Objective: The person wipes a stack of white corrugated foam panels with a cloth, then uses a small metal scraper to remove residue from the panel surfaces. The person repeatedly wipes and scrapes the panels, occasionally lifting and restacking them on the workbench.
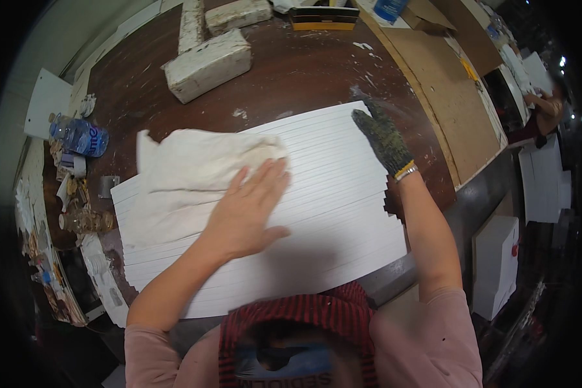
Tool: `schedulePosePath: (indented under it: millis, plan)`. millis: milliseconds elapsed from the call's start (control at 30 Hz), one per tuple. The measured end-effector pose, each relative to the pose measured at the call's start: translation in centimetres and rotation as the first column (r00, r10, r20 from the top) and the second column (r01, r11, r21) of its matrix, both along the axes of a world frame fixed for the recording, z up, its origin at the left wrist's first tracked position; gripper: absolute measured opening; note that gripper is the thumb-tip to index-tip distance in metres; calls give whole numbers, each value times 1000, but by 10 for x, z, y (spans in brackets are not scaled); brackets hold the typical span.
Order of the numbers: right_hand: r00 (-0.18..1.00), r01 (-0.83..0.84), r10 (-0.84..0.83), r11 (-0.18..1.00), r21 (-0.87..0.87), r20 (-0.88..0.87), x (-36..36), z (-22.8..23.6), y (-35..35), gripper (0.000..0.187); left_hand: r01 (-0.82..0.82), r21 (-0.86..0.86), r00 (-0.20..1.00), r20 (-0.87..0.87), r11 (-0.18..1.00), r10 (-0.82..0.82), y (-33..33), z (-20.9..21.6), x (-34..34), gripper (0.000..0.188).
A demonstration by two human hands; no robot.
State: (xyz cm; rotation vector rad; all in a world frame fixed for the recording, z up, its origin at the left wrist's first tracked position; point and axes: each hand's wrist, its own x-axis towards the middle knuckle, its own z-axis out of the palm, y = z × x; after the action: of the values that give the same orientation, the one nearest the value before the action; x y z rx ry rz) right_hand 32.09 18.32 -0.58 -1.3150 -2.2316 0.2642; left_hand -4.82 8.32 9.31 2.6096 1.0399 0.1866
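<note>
Fanned-out white paper sheets (343, 220), their overlapping edges showing as parallel lines, lie across the table in front of me. A cream cloth (197, 155) covers part of their left half, with folds along it. My left hand (255, 204) is bare and lies flat on the cloth's right end, fingers stretched forward and thumb out to the side. My right hand (383, 139), in a dark glove with a yellow cuff, rests along the sheets' far right edge. Its thumb stands apart from the fingers, whose tips are hard to make out against the dark tabletop.
Whitish blocks (210, 64) sit at the back of the brown table (291, 71). Clear bottles, one a blue-labelled water bottle (81, 136), stand at the left. A cardboard sheet (446, 97) lies to the right. Another person (546, 110) is at the far right.
</note>
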Motion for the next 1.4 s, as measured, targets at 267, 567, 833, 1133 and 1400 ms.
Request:
schedulePosePath:
  millis: [267, 567, 833, 1133, 1400]
  plan:
    - [839, 136, -321, 906, -402, -440, -20, 0, 5, 52, 471, -641, 863, 478, 607, -165, -21, 14, 131, 48]
    - [788, -15, -264, 894, -447, -555, -15, -2, 18, 47, 158, 88, 984, 75, 984, -164, -46, -2, 115, 69]
    - [845, 28, -174, 959, -284, -505, -15, -7, 11, 44, -842, -65, 402, 587, 536, 703, -65, -1, -146, 29]
    - [689, -86, -311, 862, -500, -655, -15, 4, 12, 53, -628, -723, 530, -124, 290, 839, -216, 67, -81, 23]
    - [436, -275, -272, 868, -414, -858, -11, -11, 9, 53, 89, -918, 36, -385, -387, 922, -230, -74, -20, 25]
